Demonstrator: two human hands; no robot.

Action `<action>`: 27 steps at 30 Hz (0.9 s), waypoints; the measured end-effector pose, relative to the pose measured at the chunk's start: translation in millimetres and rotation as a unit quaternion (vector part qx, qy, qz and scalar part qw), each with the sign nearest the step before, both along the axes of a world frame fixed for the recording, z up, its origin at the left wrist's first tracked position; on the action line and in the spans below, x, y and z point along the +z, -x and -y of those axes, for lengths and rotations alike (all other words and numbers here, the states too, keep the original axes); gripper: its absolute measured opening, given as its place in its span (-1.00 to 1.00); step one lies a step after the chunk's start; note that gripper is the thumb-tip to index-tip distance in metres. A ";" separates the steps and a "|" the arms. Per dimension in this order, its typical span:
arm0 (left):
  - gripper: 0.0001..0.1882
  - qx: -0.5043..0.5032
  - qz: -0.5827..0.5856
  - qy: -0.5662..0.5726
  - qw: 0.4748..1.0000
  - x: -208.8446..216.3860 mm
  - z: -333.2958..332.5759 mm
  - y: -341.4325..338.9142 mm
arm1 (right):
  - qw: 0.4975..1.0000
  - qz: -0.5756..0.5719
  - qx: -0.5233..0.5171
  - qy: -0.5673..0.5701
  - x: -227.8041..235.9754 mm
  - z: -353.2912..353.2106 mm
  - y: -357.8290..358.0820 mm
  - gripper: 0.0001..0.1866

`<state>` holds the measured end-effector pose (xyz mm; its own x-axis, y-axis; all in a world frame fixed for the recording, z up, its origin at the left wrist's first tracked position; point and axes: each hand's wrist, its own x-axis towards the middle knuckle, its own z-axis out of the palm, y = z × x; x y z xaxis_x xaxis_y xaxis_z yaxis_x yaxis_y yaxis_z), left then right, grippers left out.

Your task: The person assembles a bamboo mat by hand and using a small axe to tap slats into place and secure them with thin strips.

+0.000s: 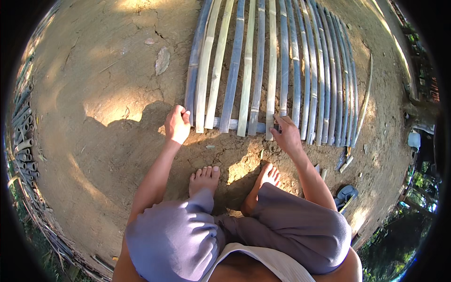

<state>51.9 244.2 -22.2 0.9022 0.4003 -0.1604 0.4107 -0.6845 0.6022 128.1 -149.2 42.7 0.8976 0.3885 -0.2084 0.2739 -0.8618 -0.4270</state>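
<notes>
A row of long bamboo slats (249, 70), some pale and some grey-blue, lies on the ground ahead of me. Under their near ends runs a bamboo crosspiece (233, 124). My left hand (178, 125) is closed at the near end of the leftmost grey slat (191, 80), its fingers curled and partly hidden. With thumb and fingers, my right hand (285, 134) grips a pale slat (271, 70) near the middle of the row, close to its near end. Gaps between slats are wider on the left and tighter on the right.
My bare feet (205, 180) rest on the cracked dirt just before the slats. A thin bamboo strip (364, 105) lies right of the row. Dark sandals (346, 193) and a tool lie near my right knee. Bamboo tubes (24, 157) are stacked at the far left.
</notes>
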 end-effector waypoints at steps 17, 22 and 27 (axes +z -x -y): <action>-0.86 -0.431 -0.053 0.036 0.900 163.3 49.8 -112.4 | 0.964 -0.153 -0.195 -0.091 4.3 5.3 -13.5 -0.57; -0.85 -0.587 -0.096 0.005 0.804 154.5 97.1 -131.1 | 0.963 -0.182 -0.194 -0.048 4.7 8.1 -15.3 -0.70; -0.88 -0.605 -0.134 -0.023 0.785 113.0 139.7 -140.2 | 0.978 -0.127 -0.163 -0.018 12.4 -0.3 -14.8 -0.65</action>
<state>192.2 104.5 90.8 0.5624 -0.7124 -0.4197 -0.4485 -0.6893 0.5690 142.9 -148.9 55.1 0.8964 0.1008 -0.4316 -0.1317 -0.8692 -0.4765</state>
